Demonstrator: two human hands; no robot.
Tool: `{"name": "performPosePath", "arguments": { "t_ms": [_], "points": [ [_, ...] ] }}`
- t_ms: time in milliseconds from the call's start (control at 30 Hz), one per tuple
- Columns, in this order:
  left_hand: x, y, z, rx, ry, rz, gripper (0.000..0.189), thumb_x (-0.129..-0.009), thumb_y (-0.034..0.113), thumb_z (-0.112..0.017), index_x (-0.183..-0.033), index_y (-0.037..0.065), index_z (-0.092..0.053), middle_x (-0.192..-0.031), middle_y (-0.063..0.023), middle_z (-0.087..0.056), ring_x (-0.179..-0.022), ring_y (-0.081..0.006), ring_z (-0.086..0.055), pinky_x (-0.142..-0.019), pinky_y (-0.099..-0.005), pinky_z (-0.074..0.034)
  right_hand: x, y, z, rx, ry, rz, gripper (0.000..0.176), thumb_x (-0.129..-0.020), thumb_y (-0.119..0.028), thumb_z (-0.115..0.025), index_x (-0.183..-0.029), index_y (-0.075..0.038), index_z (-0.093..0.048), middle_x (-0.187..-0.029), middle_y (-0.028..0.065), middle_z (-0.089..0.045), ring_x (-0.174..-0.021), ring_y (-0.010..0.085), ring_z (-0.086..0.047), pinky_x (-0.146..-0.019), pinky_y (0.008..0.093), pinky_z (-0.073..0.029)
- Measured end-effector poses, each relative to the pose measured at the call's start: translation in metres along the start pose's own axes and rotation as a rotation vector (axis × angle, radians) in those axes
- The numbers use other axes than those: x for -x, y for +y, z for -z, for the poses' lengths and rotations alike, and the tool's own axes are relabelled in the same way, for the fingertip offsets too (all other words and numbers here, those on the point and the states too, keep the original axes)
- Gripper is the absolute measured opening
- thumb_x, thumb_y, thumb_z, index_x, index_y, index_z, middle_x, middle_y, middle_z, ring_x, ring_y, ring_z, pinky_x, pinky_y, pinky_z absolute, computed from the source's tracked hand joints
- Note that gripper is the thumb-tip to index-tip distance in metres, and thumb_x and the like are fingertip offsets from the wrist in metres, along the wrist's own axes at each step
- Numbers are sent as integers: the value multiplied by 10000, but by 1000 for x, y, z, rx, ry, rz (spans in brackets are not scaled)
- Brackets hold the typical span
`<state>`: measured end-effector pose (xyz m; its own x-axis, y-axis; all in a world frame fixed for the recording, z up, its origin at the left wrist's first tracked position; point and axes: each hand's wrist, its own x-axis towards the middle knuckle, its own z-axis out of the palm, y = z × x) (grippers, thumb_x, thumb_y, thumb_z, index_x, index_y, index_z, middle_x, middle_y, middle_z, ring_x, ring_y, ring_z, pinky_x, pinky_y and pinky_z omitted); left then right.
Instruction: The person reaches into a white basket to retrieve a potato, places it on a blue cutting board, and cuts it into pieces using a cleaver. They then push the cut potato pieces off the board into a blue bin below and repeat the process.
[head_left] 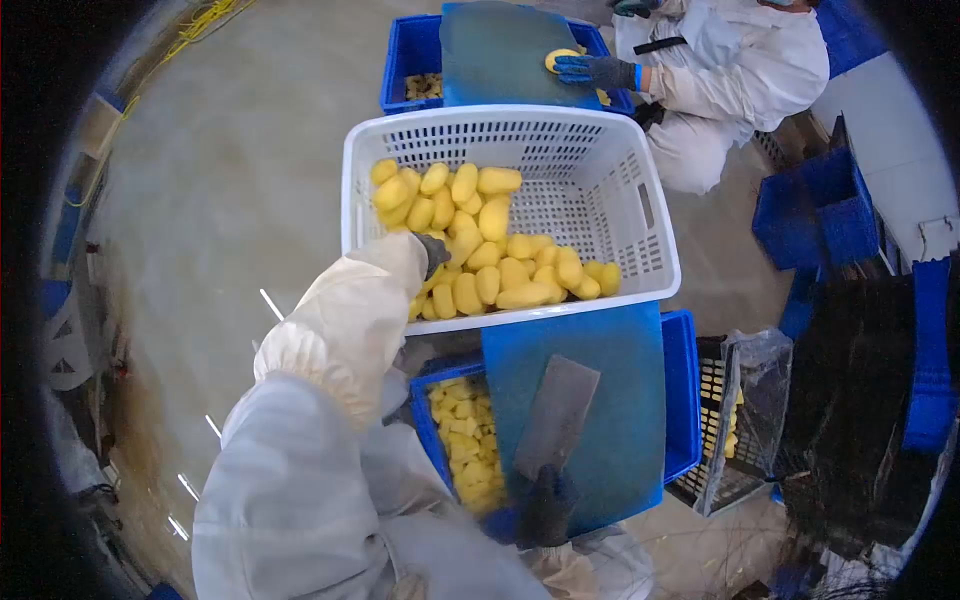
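Observation:
My left hand (434, 253), in a dark glove, reaches over the near left rim of the white basket (663, 262) and touches the pile of peeled potatoes (487, 252). Its fingers are mostly hidden, so a grip does not show. My right hand (547, 508), also dark-gloved, is closed around the handle end of a cleaver (557, 415). The wide blade lies flat over the blue cutting board (630, 400). Under the board sits a blue crate (683, 400), with cut potato pieces (465, 440) in its left part.
Across the basket, a co-worker in white (740, 75) rests a gloved hand (597, 72) by a potato (560, 60) on another board (495, 55) over a blue crate (398, 60). A black crate (710, 400) with a plastic bag (755, 390) stands at right.

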<state>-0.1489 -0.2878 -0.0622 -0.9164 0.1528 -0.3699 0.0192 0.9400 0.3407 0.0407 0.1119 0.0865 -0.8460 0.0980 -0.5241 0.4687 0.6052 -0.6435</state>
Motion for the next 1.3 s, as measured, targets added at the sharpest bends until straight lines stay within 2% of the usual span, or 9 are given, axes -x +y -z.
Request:
{"name": "performPosePath", "arguments": {
  "t_ms": [67, 267, 500, 600, 700, 767, 967, 1200, 1300],
  "points": [
    [-9, 11, 6, 55, -12, 0, 501, -605, 325, -718, -1037, 94, -617, -1009, -164, -608, -874, -337, -596, -755, -396, -492, 8, -34, -20, -505, 319, -188, 244, -903, -201, -489, -850, 27, -556, -725, 70, -552, -676, 150, -464, -606, 315, -396],
    [20, 43, -6, 158, -13, -39, 547, -602, 324, -737, -1076, 90, -597, -1043, -164, -596, -871, -338, -599, -756, -395, -496, -10, 31, 22, -245, -162, 165, 302, -902, -222, -496, -1020, 45, -570, -859, 90, -576, -778, 166, -484, -732, 301, -413],
    [33, -7, 26, 210, 34, -67, 603, -598, 323, -758, -1121, 86, -574, -1083, -164, -582, -868, -338, -602, -756, -393, -500, 43, -23, 24, -30, 277, -201, 340, -900, -299, -491, -973, 22, -577, -857, 104, -578, -771, 170, -500, -669, 327, -422],
    [86, 103, 130, 928, 8, 92, 662, -622, 239, -783, -1191, 48, -505, -1160, -163, -538, -946, -305, -579, -832, -360, -479, 33, 36, 31, -52, -76, 356, 342, -885, -306, -514, -981, 15, -582, -909, 114, -586, -742, 181, -525, -652, 333, -436],
    [104, 191, 128, 416, 458, -382, 646, -646, 216, -764, -1210, 60, -492, -1173, -180, -520, -1046, -305, -529, -901, -368, -437, 26, 45, 18, -909, 166, -234, 351, -865, -308, -540, -988, 18, -578, -867, 107, -594, -663, 181, -528, -637, 326, -448],
    [98, 239, 78, 349, 543, -501, 586, -709, 239, -692, -1229, 75, -479, -1220, -199, -483, -1124, -327, -473, -945, -396, -398, 16, 84, 22, -443, 153, 160, 327, -826, -272, -586, -997, 7, -572, -802, 129, -611, -634, 229, -569, -620, 328, -458],
    [130, 334, -75, -219, 518, -454, 573, -786, 306, -561, -1279, 59, -404, -1336, -230, -347, -1217, -379, -363, -999, -425, -332, 38, 102, 60, 155, 234, 278, 339, -795, -322, -593, -968, -30, -609, -906, 213, -619, -841, 375, -596, -693, 438, -459],
    [64, 283, -151, 836, 468, -35, 677, -712, 320, -722, -1240, 14, -430, -1196, -191, -516, -1097, -320, -499, -940, -400, -395, 54, 98, 53, 316, 428, 424, 356, -837, -373, -530, -965, -53, -622, -848, 212, -621, -827, 388, -587, -713, 467, -447],
    [133, 325, -69, 1108, 163, -18, 660, -716, 277, -742, -1231, 2, -434, -1166, -143, -539, -1039, -255, -526, -889, -358, -436, 58, 93, 55, 294, 346, 240, 347, -843, -376, -517, -926, -57, -623, -814, 204, -622, -801, 386, -593, -707, 467, -450]
  ]
}}
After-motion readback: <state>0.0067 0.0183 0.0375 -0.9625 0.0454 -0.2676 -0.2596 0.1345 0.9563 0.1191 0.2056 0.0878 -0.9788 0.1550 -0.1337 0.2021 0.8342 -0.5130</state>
